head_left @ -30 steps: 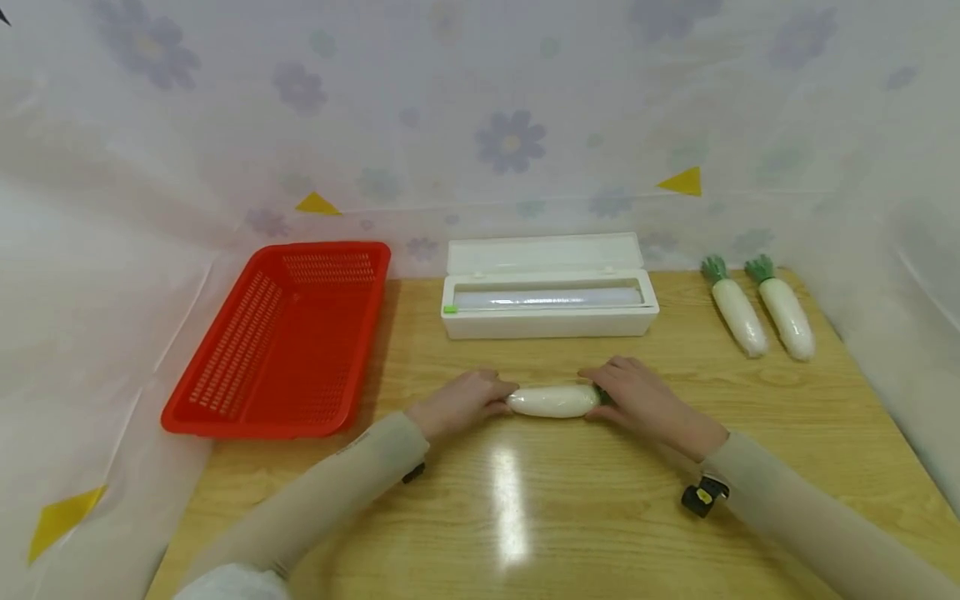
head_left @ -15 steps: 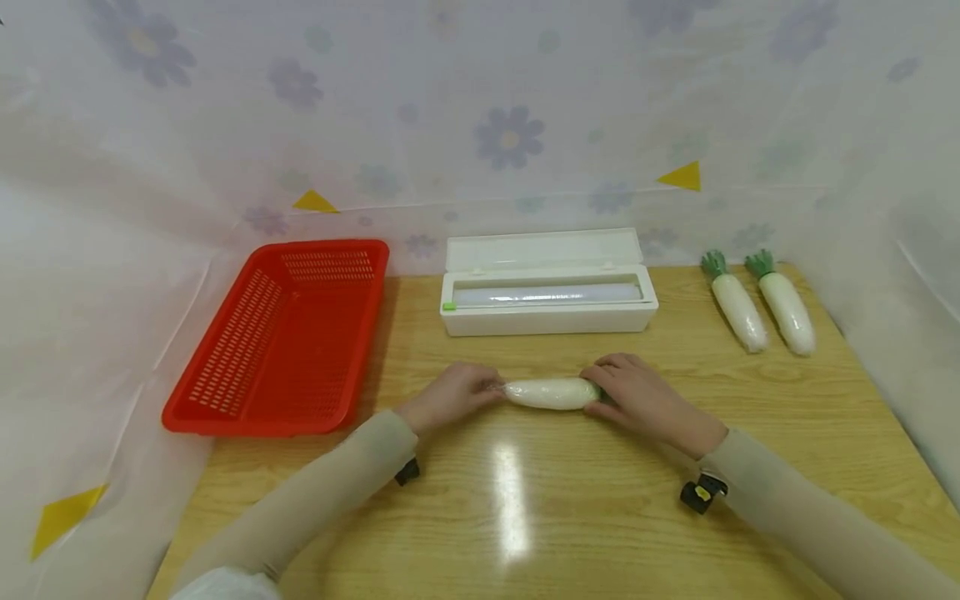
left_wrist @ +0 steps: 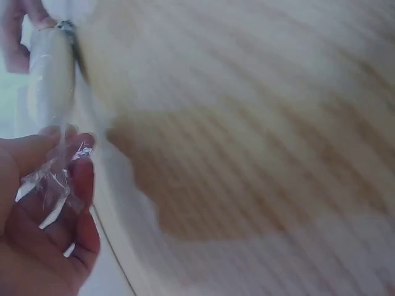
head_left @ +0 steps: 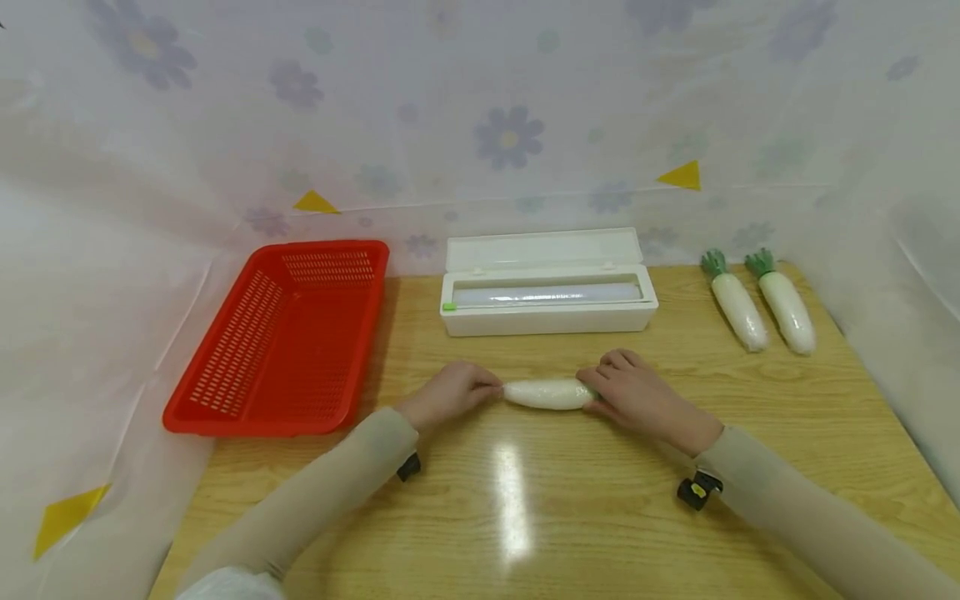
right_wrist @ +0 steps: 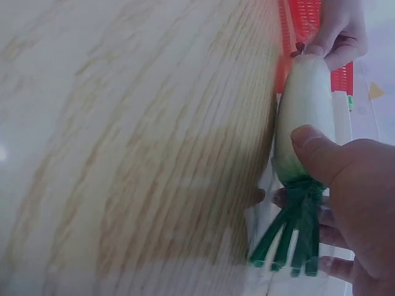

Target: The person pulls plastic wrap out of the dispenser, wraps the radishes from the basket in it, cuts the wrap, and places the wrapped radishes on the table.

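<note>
A white radish [head_left: 549, 394] wrapped in clear plastic film lies crosswise between both hands, close over the wooden table. The left hand [head_left: 453, 392] pinches the gathered plastic film [left_wrist: 58, 176] at the radish's pointed end; loose film spreads over its fingers in the left wrist view. At the leafy end, the right hand [head_left: 633, 396] grips the radish, its thumb on the white body. Cut green stems [right_wrist: 296, 231] stick out beneath that hand in the right wrist view, while in the head view the hand hides most of them.
To the left stands a red plastic basket [head_left: 358, 367]. Behind the hands, a white cling film box [head_left: 551, 323] has its lid up and a roll [head_left: 547, 294] inside. Two more radishes [head_left: 738, 312] lie at the back right of the wooden table [head_left: 600, 517].
The left hand has shifted slightly left, off the radish's tip and onto the film beyond it. The right hand has slid a little further over the leafy end.
</note>
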The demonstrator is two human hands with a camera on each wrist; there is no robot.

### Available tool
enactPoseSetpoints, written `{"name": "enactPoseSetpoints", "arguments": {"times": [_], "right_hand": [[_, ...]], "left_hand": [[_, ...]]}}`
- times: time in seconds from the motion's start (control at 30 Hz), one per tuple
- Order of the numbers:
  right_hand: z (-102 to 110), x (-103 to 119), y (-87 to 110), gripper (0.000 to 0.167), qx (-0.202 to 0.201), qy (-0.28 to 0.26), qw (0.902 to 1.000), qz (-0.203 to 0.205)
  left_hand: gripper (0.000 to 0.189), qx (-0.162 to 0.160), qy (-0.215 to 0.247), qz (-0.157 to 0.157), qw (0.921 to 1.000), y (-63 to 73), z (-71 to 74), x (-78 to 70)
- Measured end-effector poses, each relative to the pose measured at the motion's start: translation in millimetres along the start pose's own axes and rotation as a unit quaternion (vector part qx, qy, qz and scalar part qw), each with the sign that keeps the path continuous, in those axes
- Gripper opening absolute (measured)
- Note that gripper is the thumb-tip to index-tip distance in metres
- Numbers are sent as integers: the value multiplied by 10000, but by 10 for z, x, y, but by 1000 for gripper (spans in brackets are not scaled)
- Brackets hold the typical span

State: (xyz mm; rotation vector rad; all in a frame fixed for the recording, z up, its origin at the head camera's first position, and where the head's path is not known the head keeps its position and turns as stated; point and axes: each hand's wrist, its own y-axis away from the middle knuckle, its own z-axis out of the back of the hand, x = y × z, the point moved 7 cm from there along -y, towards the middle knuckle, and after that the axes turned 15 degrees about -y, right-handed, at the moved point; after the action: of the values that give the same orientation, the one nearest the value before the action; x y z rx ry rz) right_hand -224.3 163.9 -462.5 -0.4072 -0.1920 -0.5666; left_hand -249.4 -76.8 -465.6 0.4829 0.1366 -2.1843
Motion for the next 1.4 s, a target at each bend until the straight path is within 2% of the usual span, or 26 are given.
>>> {"name": "enactPoseSetpoints", "arguments": {"times": [0.1,0.17,0.23,0.33,0.43,0.53,0.6,0.67,0.77,0.83,0.9,1.0,1.07,1.17,1.23,1.33,1.4], "right_hand": [[-5,5,-5,47,-9,127,9999,65],[-7,9,-6,47,-11,175,9998,107],[-10,18,-9,47,3,272,9995,167],[-7,47,-24,47,-9,381,9988,305],[4,80,-44,47,-52,454,9981,423],[12,97,-58,47,-79,498,9976,470],[12,95,-59,48,-74,519,9976,462],[19,87,-57,48,-72,525,9976,441],[44,67,-54,47,-79,487,9978,444],[60,59,-54,46,-69,455,9980,424],[63,50,-52,46,-34,422,9983,389],[43,34,-44,47,47,393,9988,278],[33,20,-38,47,78,358,9991,220],[30,3,-31,48,70,299,9994,176],[33,0,-30,48,54,277,9995,171],[26,-2,-32,49,61,273,9995,178],[15,-5,-32,49,91,270,9995,157]], "left_hand": [[14,10,400,565,9976,18,26,86],[13,-20,540,803,9953,25,60,98],[15,-73,536,918,9943,17,98,71],[14,-131,288,1010,9944,-10,151,-8],[15,-74,327,1297,9910,-34,166,-54],[16,13,730,1650,9836,-62,146,-46],[21,87,1148,1868,9756,-73,135,-35],[26,201,1659,1943,9666,-93,123,-41],[30,400,1916,1847,9631,-128,130,-93],[25,458,1902,1648,9667,-162,125,-124],[17,364,1693,1484,9736,-177,121,-140],[15,-24,1617,1277,9786,-175,69,-139],[14,-413,1412,1047,9836,-158,40,-166],[16,-1045,787,615,9895,-123,6,-236],[19,-1322,296,395,9900,-95,-10,-285],[23,-1437,-142,306,9890,-70,-49,-306],[25,-1357,-121,285,9903,-67,-64,-303]]}}
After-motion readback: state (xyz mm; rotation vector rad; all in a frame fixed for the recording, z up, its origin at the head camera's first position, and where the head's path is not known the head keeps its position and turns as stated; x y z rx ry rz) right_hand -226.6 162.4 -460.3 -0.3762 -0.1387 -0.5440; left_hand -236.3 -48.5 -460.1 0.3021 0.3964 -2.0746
